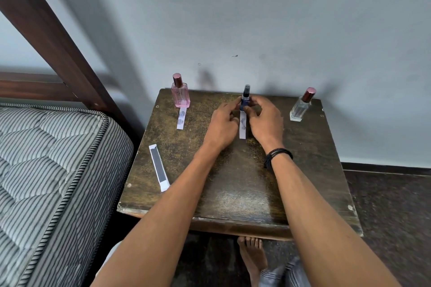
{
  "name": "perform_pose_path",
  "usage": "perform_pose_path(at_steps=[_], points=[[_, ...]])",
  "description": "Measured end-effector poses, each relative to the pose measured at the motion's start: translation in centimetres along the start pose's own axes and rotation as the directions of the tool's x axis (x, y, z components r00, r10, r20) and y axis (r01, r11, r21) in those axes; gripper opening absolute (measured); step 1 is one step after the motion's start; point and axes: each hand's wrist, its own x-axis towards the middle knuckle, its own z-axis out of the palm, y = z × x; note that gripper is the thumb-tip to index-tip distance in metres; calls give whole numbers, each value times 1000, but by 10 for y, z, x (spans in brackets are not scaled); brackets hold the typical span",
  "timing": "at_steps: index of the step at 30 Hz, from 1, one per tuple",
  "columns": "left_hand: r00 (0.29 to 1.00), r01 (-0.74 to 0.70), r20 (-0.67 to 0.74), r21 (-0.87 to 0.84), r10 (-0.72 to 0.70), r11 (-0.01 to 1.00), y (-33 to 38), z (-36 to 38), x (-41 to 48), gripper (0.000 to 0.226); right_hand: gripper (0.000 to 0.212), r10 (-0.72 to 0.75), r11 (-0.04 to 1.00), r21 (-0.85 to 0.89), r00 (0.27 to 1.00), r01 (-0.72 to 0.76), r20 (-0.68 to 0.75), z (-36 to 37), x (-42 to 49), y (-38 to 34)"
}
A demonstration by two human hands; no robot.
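A small dark blue spray bottle point(245, 99) with a black nozzle stands upright at the back middle of the dark wooden table point(233, 189). My left hand point(222, 127) and my right hand point(265, 121) hold it from either side with curled fingertips. A white paper strip point(242, 127) with a bluish stain lies on the table between my hands, its far end at the bottle's base. A pink perfume bottle point(180, 93) stands at the back left with another stained strip point(181, 118) in front of it. A clear bottle point(302, 106) stands at the back right.
A third strip point(159, 168) with a dark grey band lies near the table's left edge. A striped mattress point(46, 170) and dark wooden bed frame point(53, 37) are to the left. The table stands against a pale wall. A bare foot point(253, 256) shows under the front edge.
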Motion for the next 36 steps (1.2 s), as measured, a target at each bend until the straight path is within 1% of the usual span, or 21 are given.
perform_pose_path(at_steps=[10,23,27,32,36], points=[[1000,9,-13,-26,-9,1000,1,0,-1,67,24,2,1000,-6,1000,-2,19,-1,0,1],[999,33,-25,-35,-33,999,7,-2,-5,65,36,10,998,59,1000,-12,28,-3,1,3],[997,41,-61,-33,-43,999,6,-3,-6,63,43,28,995,94,1000,-28,-2,-5,1,7],[989,-21,-145,-12,19,1000,8,-15,-15,53,42,115,973,207,992,-103,-44,-10,0,10],[982,-55,-180,-18,51,998,6,-30,-25,49,38,149,965,226,987,-132,-60,-16,-6,9]])
